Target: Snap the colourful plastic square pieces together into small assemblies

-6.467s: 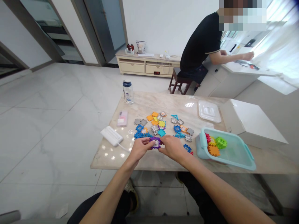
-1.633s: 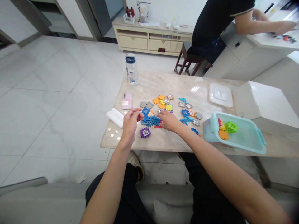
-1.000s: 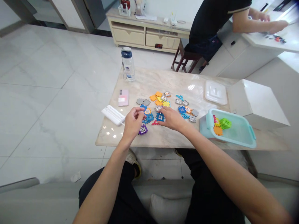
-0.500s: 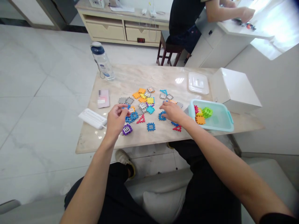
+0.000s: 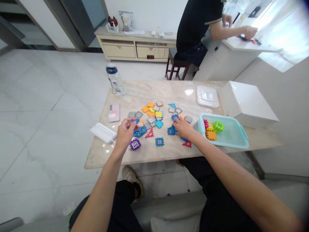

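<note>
Compared with a few seconds back, the purple house tile (image 5: pixel 135 144) is out of both hands and lying flat near the front edge of the marble table (image 5: pixel 116 158). Left hand (image 5: pixel 125 133) is just above it, with the fingers (image 5: pixel 128 124) curled and pinched around what looks like a small blue piece, but I can't tell if it's really gripped. Right hand (image 5: pixel 183 128) is open, its fingertips (image 5: pixel 175 120) down among the blue tiles (image 5: pixel 172 130).

Between the hands sit a blue square tile (image 5: pixel 159 141) and a red triangle tile (image 5: pixel 149 134). Orange, gray, yellow and teal tiles (image 5: pixel 151 109) are scattered mid-table. Toward the right edge, a teal plastic tub (image 5: pixel 231 145) holds more tiles and a green cube (image 5: pixel 218 127).

Behind it are a clear lid (image 5: pixel 207 96) and a white box (image 5: pixel 246 103). A white flat pack (image 5: pixel 103 132), a blurred pink card (image 5: pixel 114 112) and a water bottle (image 5: pixel 115 80) line the left edge. Farther back, a person in a black shirt (image 5: pixel 196 29) sits at a white counter (image 5: pixel 241 48), hands on small items.
</note>
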`<state>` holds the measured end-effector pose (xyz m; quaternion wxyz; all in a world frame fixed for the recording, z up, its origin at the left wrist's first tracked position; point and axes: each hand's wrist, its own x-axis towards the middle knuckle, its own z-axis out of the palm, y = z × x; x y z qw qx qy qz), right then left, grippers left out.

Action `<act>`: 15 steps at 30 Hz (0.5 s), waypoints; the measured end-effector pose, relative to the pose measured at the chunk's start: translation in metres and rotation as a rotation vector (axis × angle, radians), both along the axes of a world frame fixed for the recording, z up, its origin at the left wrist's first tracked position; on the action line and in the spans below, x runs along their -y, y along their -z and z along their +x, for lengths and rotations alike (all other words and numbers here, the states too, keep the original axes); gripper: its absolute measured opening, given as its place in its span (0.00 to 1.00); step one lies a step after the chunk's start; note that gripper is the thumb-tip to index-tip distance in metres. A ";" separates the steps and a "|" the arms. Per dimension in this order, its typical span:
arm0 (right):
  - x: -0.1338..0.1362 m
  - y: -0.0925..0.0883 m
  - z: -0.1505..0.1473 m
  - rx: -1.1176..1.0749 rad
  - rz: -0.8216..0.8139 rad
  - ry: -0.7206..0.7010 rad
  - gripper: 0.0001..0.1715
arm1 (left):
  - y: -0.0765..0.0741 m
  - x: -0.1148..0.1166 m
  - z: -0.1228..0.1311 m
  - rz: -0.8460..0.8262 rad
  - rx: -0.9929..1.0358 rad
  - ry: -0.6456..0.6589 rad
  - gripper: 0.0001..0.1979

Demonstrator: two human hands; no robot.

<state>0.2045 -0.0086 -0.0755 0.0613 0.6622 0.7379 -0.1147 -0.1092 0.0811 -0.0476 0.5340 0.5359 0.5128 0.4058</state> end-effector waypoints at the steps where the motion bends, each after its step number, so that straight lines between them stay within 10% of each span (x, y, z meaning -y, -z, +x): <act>1: -0.002 0.000 0.000 0.014 0.001 -0.011 0.17 | 0.002 0.001 -0.002 -0.006 -0.001 0.013 0.18; 15: 0.003 -0.066 -0.084 -0.246 0.089 -0.236 0.26 | 0.020 0.042 0.019 -0.226 0.050 0.369 0.26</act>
